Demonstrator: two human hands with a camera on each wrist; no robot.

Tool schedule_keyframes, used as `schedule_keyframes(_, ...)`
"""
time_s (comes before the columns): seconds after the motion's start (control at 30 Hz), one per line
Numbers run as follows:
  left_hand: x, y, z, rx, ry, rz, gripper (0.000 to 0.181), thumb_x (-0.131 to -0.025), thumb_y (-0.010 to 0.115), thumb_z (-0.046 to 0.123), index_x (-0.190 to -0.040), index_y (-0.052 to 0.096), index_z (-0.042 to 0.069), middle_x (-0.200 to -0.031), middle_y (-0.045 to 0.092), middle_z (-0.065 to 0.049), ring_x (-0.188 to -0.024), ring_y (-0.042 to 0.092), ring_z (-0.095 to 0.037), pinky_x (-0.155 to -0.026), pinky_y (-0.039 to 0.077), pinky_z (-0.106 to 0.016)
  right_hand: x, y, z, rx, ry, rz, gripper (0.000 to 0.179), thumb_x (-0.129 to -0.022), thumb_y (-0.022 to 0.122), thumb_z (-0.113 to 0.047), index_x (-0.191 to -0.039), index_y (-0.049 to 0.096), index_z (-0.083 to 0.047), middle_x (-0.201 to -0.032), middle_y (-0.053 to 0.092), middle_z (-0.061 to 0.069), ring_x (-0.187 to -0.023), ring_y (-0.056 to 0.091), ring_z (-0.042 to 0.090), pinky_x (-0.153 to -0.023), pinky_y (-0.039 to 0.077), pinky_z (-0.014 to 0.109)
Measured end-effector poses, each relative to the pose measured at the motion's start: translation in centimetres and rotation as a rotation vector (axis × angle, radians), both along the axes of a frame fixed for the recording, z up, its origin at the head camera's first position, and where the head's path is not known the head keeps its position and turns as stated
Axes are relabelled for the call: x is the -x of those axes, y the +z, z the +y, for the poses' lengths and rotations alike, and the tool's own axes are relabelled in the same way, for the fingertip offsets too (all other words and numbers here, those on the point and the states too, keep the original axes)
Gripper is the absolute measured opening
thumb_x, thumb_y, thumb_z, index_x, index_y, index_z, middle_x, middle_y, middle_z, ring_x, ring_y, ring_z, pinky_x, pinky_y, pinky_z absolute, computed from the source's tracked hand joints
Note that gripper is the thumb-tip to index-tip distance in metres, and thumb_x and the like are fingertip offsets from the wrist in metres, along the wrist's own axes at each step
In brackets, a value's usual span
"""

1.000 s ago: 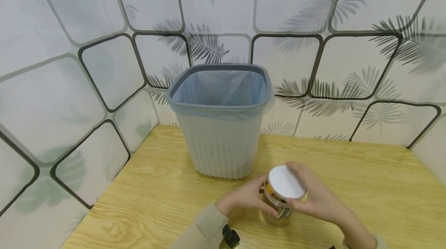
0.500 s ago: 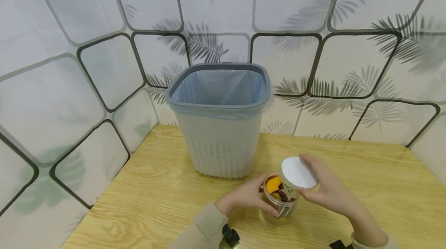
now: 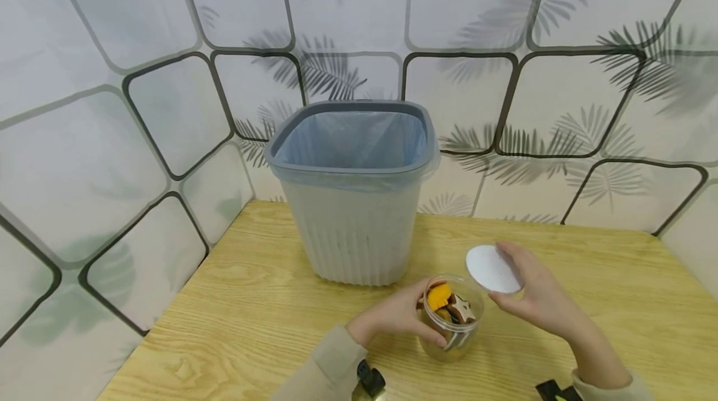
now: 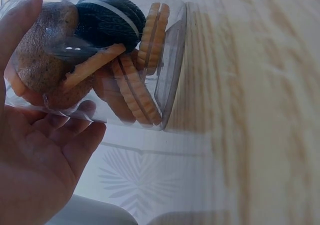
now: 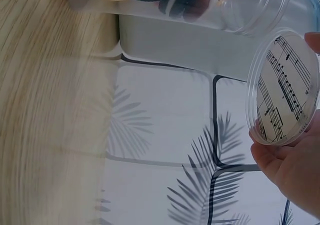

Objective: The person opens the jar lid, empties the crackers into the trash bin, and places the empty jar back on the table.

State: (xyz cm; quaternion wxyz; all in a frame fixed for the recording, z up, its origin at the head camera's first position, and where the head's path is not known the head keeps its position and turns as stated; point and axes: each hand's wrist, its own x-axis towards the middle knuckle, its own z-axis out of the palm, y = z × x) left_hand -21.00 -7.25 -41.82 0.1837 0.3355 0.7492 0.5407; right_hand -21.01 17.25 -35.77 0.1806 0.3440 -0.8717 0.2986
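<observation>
A clear plastic jar [image 3: 455, 340] stands uncovered on the table, and my left hand [image 3: 399, 315] grips it round its left side. Inside are several cookies: an orange one [image 3: 439, 296] and a star-shaped one [image 3: 462, 309] at the top, with a dark sandwich cookie [image 4: 110, 21] and ridged sandwich cookies [image 4: 134, 90] lower down in the left wrist view. My right hand [image 3: 535, 295] holds the round lid [image 3: 493, 269] by its edge, tilted, above and to the right of the jar. The lid's underside shows a music-note pattern in the right wrist view.
Behind the jar stands a pale trash bin [image 3: 353, 226] with a grey rim and a bluish liner bag. The wood-grain table [image 3: 235, 314] meets a patterned wall covering [image 3: 460, 101] at the back and left.
My right hand has lifted the lid off the jar and carried it right and away, uncovering the cookies. My left hand stays on the jar.
</observation>
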Motion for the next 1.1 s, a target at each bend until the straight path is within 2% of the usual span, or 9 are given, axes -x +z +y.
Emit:
schedule_keyframes(0.2,0.0,0.0,0.0,0.015,0.002,0.005,0.083,-0.073,0.073,0.011,-0.138,0.023,0.024,-0.132,0.034,0.008,-0.116,0.036,-0.003,-0.095,0.032,-0.026,0.5,-0.3,0.3,-0.013,-0.028,-0.007,0.074,-0.061,0.077,-0.009,-0.120,0.039,0.013,-0.113,0.045,0.026,-0.095,0.047,0.036,-0.065,0.047,0.043)
schedule_keyframes(0.5,-0.1,0.1,0.0,0.027,0.011,0.015,0.083,-0.073,0.073,0.013,-0.138,0.024,0.022,-0.132,0.035,0.006,-0.116,0.036,-0.003,-0.095,0.031,-0.024,1.0,-0.8,0.6,-0.011,-0.037,-0.065,0.073,-0.065,0.075,-0.010,-0.121,0.036,0.017,-0.118,0.040,0.032,-0.101,0.042,0.042,-0.071,0.043,0.053)
schedule_keyframes(0.73,-0.1,0.1,0.0,0.024,0.007,0.022,0.082,-0.072,0.074,0.012,-0.138,0.025,0.021,-0.132,0.036,0.000,-0.115,0.036,-0.003,-0.095,0.030,-0.023,1.5,-1.3,0.9,-0.018,-0.055,-0.089,0.073,-0.066,0.075,-0.011,-0.119,0.036,0.018,-0.116,0.040,0.033,-0.099,0.042,0.043,-0.072,0.041,0.054)
schedule_keyframes(1.1,-0.1,0.2,-0.1,0.029,0.006,0.032,0.083,-0.072,0.074,0.013,-0.138,0.025,0.022,-0.133,0.035,-0.001,-0.116,0.036,-0.003,-0.095,0.031,-0.024,2.5,-2.6,1.3,-0.048,-0.065,-0.170,0.073,-0.068,0.073,-0.012,-0.119,0.033,0.021,-0.116,0.038,0.038,-0.103,0.039,0.049,-0.079,0.037,0.058)
